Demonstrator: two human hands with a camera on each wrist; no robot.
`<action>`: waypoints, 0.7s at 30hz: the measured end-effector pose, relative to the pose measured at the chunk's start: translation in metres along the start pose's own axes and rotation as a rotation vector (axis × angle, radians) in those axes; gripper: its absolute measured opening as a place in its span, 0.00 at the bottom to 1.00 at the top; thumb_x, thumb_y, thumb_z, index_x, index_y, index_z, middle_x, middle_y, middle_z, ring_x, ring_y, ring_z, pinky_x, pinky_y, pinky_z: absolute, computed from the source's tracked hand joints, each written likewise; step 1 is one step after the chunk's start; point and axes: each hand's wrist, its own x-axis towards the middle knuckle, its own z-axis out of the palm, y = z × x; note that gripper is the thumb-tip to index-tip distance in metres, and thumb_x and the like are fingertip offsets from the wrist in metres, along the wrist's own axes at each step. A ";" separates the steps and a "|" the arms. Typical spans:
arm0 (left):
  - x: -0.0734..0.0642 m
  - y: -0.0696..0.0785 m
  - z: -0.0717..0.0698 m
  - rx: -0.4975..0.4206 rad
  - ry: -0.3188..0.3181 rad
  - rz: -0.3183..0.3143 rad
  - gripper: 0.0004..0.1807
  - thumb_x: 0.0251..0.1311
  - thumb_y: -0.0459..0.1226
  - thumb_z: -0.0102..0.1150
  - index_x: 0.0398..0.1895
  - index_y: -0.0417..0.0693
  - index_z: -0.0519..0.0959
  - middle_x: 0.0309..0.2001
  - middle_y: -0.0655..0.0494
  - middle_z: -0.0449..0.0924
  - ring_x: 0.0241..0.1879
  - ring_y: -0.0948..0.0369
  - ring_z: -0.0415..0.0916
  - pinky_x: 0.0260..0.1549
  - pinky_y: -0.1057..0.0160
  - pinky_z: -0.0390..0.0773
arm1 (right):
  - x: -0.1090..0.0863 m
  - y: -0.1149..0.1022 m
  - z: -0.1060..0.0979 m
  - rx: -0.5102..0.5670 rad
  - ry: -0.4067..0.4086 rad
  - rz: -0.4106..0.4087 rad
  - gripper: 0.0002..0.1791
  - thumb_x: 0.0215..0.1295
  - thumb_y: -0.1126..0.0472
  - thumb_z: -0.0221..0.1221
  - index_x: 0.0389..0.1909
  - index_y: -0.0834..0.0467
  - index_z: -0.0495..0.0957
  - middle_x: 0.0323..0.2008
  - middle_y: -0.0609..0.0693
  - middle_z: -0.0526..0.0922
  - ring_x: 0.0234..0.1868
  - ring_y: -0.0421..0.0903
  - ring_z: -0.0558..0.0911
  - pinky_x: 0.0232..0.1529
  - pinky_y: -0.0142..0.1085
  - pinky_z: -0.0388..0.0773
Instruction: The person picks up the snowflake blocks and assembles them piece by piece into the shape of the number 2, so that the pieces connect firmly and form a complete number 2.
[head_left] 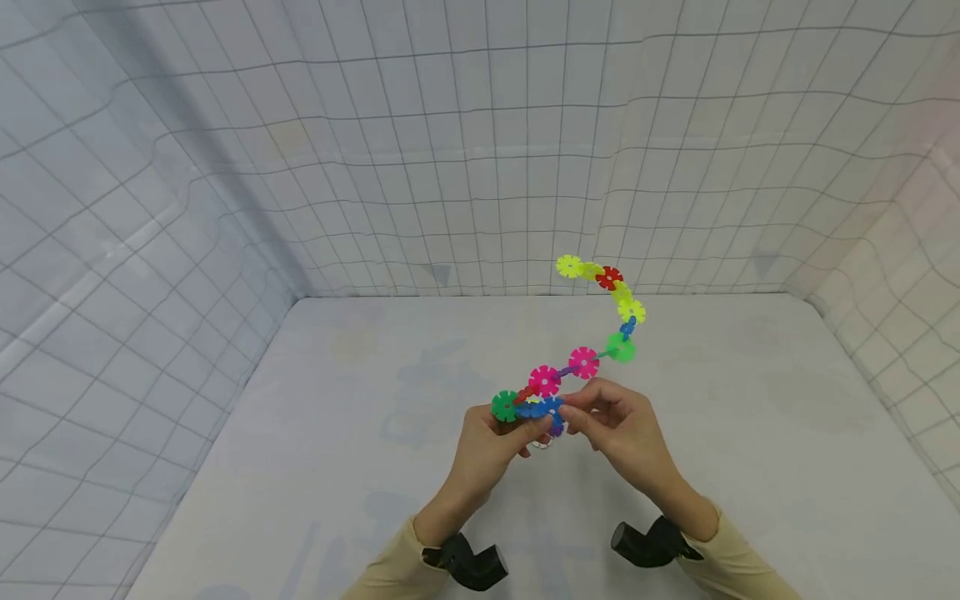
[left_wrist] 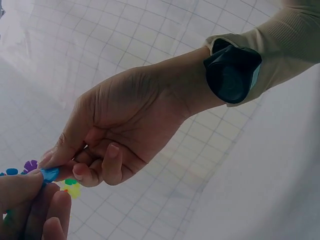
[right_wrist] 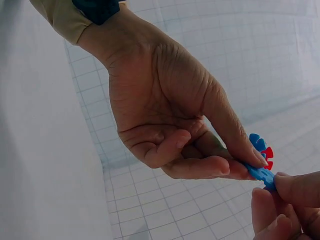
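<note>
A chain of slotted plastic snowflake discs curves up and away from my hands, with pink discs (head_left: pixel 583 362), a light green disc (head_left: pixel 621 347), a red disc (head_left: pixel 609 278) and a yellow disc (head_left: pixel 569 267) at its far end. My left hand (head_left: pixel 487 450) pinches the near part, beside a dark green disc (head_left: pixel 506 406). The right hand (head_left: pixel 630 433) pinches a blue disc (head_left: pixel 552 406) between thumb and fingers. In the right wrist view both hands' fingertips meet on a blue disc (right_wrist: pixel 261 173). Fingers partly cover the joints there.
A white tabletop (head_left: pixel 360 500) spreads under the hands. White sheeting with a dark grid (head_left: pixel 480 150) hangs behind and on both sides. Each wrist wears a black camera mount, such as the left mount (head_left: pixel 474 567).
</note>
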 end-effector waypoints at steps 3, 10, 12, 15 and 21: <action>0.001 -0.001 -0.002 -0.005 0.015 0.020 0.09 0.59 0.36 0.64 0.37 0.38 0.83 0.27 0.47 0.83 0.30 0.49 0.80 0.22 0.63 0.76 | 0.002 0.002 -0.003 -0.023 -0.038 0.027 0.08 0.60 0.74 0.60 0.39 0.62 0.80 0.33 0.58 0.82 0.26 0.46 0.80 0.15 0.36 0.73; 0.004 0.000 -0.008 -0.036 0.076 0.010 0.09 0.59 0.34 0.63 0.37 0.35 0.82 0.27 0.41 0.82 0.28 0.55 0.79 0.21 0.67 0.73 | 0.015 0.024 -0.030 -0.118 -0.222 0.188 0.08 0.62 0.68 0.62 0.42 0.58 0.81 0.35 0.49 0.83 0.27 0.49 0.81 0.19 0.37 0.75; 0.005 0.000 -0.009 -0.058 0.087 0.007 0.09 0.60 0.34 0.63 0.37 0.34 0.82 0.28 0.37 0.81 0.28 0.56 0.79 0.20 0.67 0.72 | 0.019 0.037 -0.036 -0.184 -0.261 0.223 0.08 0.62 0.65 0.62 0.42 0.59 0.82 0.37 0.51 0.83 0.29 0.51 0.81 0.21 0.38 0.77; 0.006 -0.001 -0.011 -0.083 0.097 0.003 0.10 0.60 0.34 0.62 0.37 0.32 0.82 0.29 0.31 0.80 0.27 0.60 0.79 0.19 0.68 0.71 | 0.023 0.063 -0.039 -0.342 -0.273 0.290 0.09 0.62 0.62 0.63 0.42 0.60 0.82 0.37 0.49 0.83 0.31 0.50 0.80 0.26 0.39 0.78; 0.006 -0.002 -0.013 -0.107 0.105 -0.006 0.11 0.60 0.33 0.62 0.38 0.31 0.81 0.30 0.32 0.80 0.27 0.61 0.79 0.20 0.69 0.70 | 0.023 0.111 -0.032 -0.658 -0.264 0.352 0.14 0.58 0.58 0.66 0.42 0.60 0.82 0.32 0.45 0.78 0.32 0.43 0.75 0.31 0.35 0.75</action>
